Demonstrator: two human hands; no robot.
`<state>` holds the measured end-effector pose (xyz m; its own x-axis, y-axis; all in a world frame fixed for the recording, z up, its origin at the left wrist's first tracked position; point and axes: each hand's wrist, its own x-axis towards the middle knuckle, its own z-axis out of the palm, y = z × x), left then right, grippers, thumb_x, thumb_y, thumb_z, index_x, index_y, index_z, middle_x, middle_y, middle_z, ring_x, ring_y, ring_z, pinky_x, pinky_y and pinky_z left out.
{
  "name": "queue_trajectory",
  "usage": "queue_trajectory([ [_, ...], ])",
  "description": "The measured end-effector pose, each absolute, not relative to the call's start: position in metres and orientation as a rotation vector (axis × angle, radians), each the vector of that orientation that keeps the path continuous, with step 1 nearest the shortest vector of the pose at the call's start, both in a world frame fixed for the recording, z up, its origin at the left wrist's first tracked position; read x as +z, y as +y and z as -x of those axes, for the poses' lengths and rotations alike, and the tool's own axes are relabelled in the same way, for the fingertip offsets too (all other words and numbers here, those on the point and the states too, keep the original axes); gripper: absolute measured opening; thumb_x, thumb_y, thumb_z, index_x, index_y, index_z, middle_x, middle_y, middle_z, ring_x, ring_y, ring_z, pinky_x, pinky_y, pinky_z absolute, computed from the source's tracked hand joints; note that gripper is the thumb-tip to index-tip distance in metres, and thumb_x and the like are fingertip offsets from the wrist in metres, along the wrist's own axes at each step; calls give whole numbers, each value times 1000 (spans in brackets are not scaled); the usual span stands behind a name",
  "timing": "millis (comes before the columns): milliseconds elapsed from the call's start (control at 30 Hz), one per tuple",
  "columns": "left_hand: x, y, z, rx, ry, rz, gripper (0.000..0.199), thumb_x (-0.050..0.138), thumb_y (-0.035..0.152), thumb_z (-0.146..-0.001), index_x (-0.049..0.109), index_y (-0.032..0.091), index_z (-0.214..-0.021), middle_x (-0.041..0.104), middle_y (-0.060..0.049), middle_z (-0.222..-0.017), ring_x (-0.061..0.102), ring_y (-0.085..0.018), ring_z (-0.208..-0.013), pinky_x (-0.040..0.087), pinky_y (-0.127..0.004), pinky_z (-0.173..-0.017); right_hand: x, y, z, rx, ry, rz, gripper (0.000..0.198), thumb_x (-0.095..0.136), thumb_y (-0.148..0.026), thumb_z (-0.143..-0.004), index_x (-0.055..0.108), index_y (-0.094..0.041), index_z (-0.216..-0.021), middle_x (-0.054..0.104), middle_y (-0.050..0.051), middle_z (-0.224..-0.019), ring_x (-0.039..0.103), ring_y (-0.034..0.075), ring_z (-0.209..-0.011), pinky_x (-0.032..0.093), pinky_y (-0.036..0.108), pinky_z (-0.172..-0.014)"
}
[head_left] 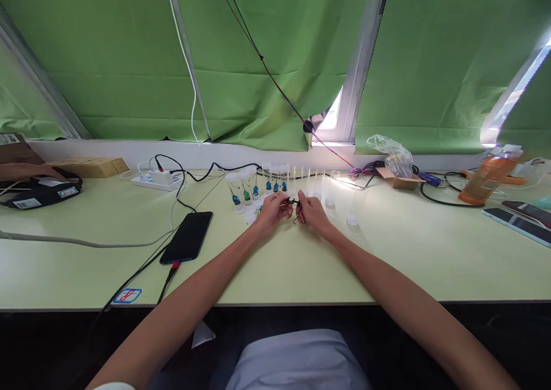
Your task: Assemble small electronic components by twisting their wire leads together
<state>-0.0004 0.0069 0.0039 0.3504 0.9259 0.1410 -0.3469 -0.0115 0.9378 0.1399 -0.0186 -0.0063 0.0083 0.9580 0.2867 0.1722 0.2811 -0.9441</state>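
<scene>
My left hand and my right hand meet over the middle of the table. Fingers of both hands are pinched on a small dark part, too small to name, which spans the gap between them. A thin dark piece shows just below the fingertips. Behind and left of my left hand stand several clear tubes with white bases; inside are small blue parts and a green part on thin wires. Further clear tubes stand behind my right hand, with white caps to its right.
On the left are a black phone on a cable, a white power strip, a black pouch and a cardboard box. On the right are a small open box, an orange drink bottle and another phone.
</scene>
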Motion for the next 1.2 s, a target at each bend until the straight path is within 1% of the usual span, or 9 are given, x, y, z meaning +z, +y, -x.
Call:
queue_trajectory([
  [100,4,7,0,1130,645,-1155,18,65,25,-74,50,18,-69,57,-2,-58,53,-12,-49,39,-24,-44,-8,-17,-140,873,-1425,1144,69,31,-73,-88,50,-19,-51,47,1,-36,47,11,-35,41,25,-45],
  [167,5,7,0,1152,652,-1130,17,65,24,-73,50,18,-68,57,-2,-58,53,-12,-49,38,-23,-44,-9,-16,-140,876,-1411,1119,65,33,-73,-88,53,-18,-59,51,1,-41,49,11,-36,41,25,-43],
  [333,9,9,0,1217,689,-1055,16,62,22,-73,49,17,-66,57,-2,-58,53,-12,-47,38,-24,-43,-10,-15,-139,843,-1397,983,44,52,-65,-84,52,-21,-80,59,-2,-59,53,10,-41,39,22,-39],
  [433,9,9,0,1222,689,-1045,16,62,22,-73,49,17,-67,56,-2,-57,53,-12,-47,38,-24,-43,-10,-15,-138,861,-1403,940,40,60,-60,-81,52,-21,-88,58,-4,-62,52,10,-42,39,22,-38],
  [533,9,8,0,1205,687,-1065,18,63,23,-72,47,18,-67,56,-2,-57,53,-12,-46,38,-24,-43,-10,-14,-138,863,-1420,926,39,59,-59,-81,51,-21,-85,56,-4,-60,52,10,-42,39,22,-38],
  [700,8,6,-1,1186,676,-1106,19,64,24,-72,46,19,-67,56,-1,-57,53,-12,-47,38,-24,-44,-11,-14,-140,841,-1453,960,43,54,-63,-84,49,-22,-72,52,-4,-50,50,11,-40,39,23,-39],
  [867,10,2,-1,1158,677,-1143,19,64,24,-73,47,18,-67,56,-2,-58,52,-11,-48,38,-24,-44,-12,-14,-142,863,-1458,998,53,45,-67,-88,52,-20,-64,49,-3,-43,48,11,-37,38,24,-41],
  [1033,10,0,-2,1144,680,-1149,18,64,23,-72,47,18,-67,54,-1,-55,51,-11,-46,38,-24,-43,-13,-14,-142,871,-1471,1069,66,33,-72,-89,50,-19,-54,46,-1,-36,47,11,-35,39,25,-44],
  [1200,10,1,-3,1136,678,-1139,18,65,23,-71,48,18,-68,54,-1,-55,51,-11,-46,38,-24,-42,-11,-15,-141,858,-1456,1119,70,28,-74,-88,50,-19,-50,46,1,-35,47,11,-35,40,25,-46],
])
